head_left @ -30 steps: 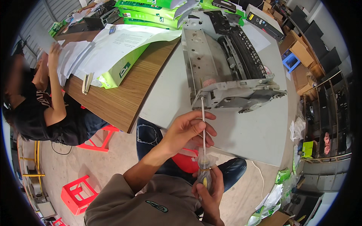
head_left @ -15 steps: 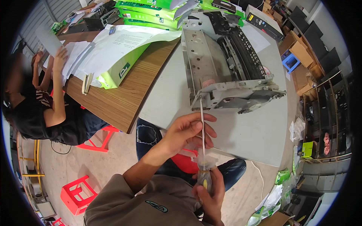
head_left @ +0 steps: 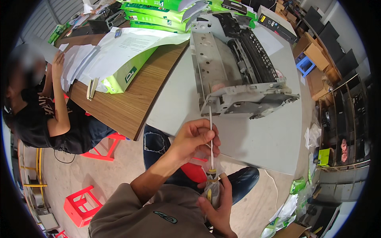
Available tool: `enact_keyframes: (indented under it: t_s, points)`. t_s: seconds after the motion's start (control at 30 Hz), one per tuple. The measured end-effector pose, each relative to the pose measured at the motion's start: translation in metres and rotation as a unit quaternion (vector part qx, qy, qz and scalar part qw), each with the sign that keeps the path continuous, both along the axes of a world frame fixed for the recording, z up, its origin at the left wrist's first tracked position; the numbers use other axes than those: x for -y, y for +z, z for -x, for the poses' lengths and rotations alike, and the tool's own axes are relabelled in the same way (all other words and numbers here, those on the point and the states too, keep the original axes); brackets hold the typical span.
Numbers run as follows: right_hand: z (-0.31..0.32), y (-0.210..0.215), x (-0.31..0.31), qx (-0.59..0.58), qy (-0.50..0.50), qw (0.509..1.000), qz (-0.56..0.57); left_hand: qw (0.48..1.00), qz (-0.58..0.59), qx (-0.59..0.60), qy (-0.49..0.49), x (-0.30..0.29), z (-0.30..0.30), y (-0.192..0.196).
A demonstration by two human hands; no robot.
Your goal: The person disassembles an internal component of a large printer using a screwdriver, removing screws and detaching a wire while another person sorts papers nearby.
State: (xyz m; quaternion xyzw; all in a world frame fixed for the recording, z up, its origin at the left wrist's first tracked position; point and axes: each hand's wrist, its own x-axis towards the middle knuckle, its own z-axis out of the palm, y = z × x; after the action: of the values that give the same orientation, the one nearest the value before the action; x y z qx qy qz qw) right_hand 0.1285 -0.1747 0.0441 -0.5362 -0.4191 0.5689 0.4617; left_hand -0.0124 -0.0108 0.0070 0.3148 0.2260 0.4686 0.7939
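Since the earlier frames little has shifted: the screwdriver (head_left: pixel 211 139) tip stays at the near-left corner of the printer frame (head_left: pixel 238 75), and the seated person's (head_left: pixel 35 115) arm now rests on the papers (head_left: pixel 99 55). Left hand (head_left: pixel 194 137): fingers (head_left: pixel 206 133) curled closed round the bare steel shaft, partway along it. Right hand (head_left: pixel 216 200): fingers closed round the yellow-black handle, below and just toward the body from the left fingers. Shaft runs nearly straight away from the fingers to the frame. Frame lies on the grey worktop (head_left: pixel 258 139), beyond both hands. Green box (head_left: pixel 127 73) lies up-left of the fingers, well apart.
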Motion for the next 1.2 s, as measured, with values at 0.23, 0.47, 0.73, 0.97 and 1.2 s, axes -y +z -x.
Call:
enact_keyframes:
  t_s: [0.23,0.47,0.73,0.97,1.2]
  points:
    - [-0.020,-0.002,-0.005,-0.628,0.012,0.768,0.125,0.997,-0.014,-0.069,0.041,0.001,0.002,0.017]
    - [-0.007,-0.011,-0.001,-0.152,-0.027,0.987,-0.038,0.790,-0.360,-0.387,0.311,-0.027,0.004,0.028]
    - [-0.013,0.016,0.001,0.083,-0.116,0.977,-0.157,0.761,-0.380,-0.391,0.352,-0.034,0.012,0.035]
    - [-0.029,-0.012,0.018,0.216,-0.181,0.931,-0.230,0.743,-0.416,-0.352,0.389,-0.036,-0.004,0.019]
    - [-0.042,-0.009,0.020,0.450,-0.232,0.826,-0.249,0.738,-0.412,-0.356,0.398,-0.023,-0.040,0.021]
